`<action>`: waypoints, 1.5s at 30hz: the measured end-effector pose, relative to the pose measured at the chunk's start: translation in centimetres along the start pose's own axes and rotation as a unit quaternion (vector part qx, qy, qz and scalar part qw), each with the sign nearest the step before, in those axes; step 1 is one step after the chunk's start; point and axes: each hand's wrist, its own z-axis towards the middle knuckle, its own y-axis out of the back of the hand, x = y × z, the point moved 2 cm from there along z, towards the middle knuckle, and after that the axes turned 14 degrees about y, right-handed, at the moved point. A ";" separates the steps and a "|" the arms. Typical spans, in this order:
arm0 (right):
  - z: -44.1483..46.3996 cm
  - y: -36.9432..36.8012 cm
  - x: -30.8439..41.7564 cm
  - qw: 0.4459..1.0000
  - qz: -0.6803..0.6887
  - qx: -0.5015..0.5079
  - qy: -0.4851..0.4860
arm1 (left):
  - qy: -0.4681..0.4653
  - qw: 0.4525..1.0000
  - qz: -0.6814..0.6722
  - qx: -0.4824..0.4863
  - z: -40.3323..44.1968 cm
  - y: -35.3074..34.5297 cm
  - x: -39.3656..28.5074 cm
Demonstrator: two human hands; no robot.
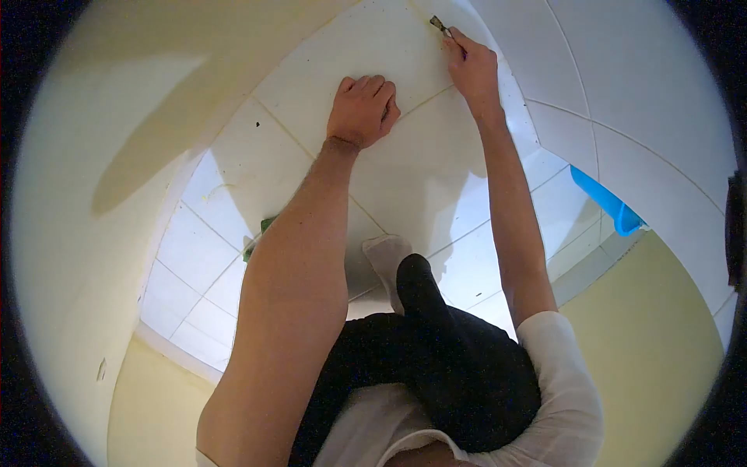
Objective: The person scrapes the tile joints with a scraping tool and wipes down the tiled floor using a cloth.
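Black trousers (467,373) fill the near end at 6 o'clock, with a pale sock (387,253) just beyond on the tiled floor (420,167); smooth tile under a sock could let that foot slide if weight shifts. Green scraps (267,225) at 9 o'clock, partly behind the left forearm, so easy to knock with the elbow if it swings out. Blue plastic item (603,198) at 3 o'clock against the wall, partly cut off, well apart from both hands. Farther out, just left of 12 o'clock, left hand (363,109) looks planted on the floor, fingers curled in like a fist, palm hidden, can't tell if anything is inside; it seems to prop the body, so a damp or gritty patch could make it skid and tip the person forward. Right hand (472,70) at 1 o'clock, arm stretched long, grip pinching a small flat-ended tool (438,26) that points toward 11 o'clock near the top edge. Can't tell whether its tip touches tile. Long reach plus a handle mostly covered by fingers: tool could twist or slip under side load. Tiled wall (661,101) at 2 o'clock sits close beside that hand, so knuckles could scrape if it drifts right.
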 end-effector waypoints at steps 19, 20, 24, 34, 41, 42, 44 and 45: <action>-0.7 3.0 0.3 0.994 -0.038 0.099 -0.039 | -0.005 1.000 -0.011 -0.001 0.0 -0.1 0.1; -0.6 2.1 0.1 0.996 -0.024 0.076 -0.033 | -0.001 1.000 -0.011 0.004 0.0 0.0 0.0; -0.5 0.7 0.0 0.998 0.009 0.038 -0.055 | -0.004 1.000 -0.002 0.006 -0.1 -0.1 0.0; 0.1 2.5 1.6 0.977 -0.157 0.142 0.021 | -0.006 1.000 -0.002 0.006 0.1 0.1 -0.1; -0.4 0.5 1.8 0.976 -0.175 0.126 0.030 | -0.002 1.000 0.002 0.016 0.1 0.3 -0.1; -0.4 0.6 2.2 0.974 -0.186 0.128 0.026 | 0.001 1.000 0.002 0.017 0.0 0.2 -0.1; -0.1 0.5 3.0 0.980 -0.156 0.122 0.020 | 0.004 1.000 0.002 0.014 0.0 -0.2 0.0; 0.0 0.4 3.3 0.983 -0.140 0.119 0.018 | 0.003 1.000 0.004 0.017 0.0 -0.1 0.0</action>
